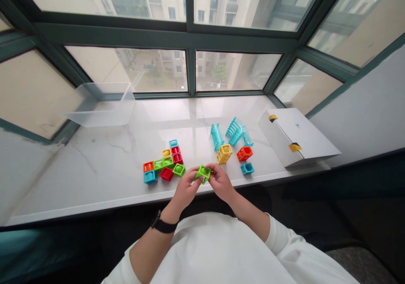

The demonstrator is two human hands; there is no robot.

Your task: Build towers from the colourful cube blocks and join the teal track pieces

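Observation:
Both my hands hold one green hollow toy block [203,173] just above the front edge of the white counter. My left hand [187,187], with a black watch on its wrist, grips the block's left side. The fingers of my right hand [220,182] close on its right side. Left of my hands lie several hollow blocks, among them a loose green block [179,170], a red block [166,174] and a blue block [149,177]. To the right are a yellow block stack [224,154], an orange block [244,153] and a blue-green block [247,168].
Turquoise ribbed plastic pieces [236,131] lie behind the yellow stack. A clear plastic bin [107,118] stands at the back left. At the right is a white box [300,136] with yellow-black clips. Windows [190,71] border the counter [107,166] at the back.

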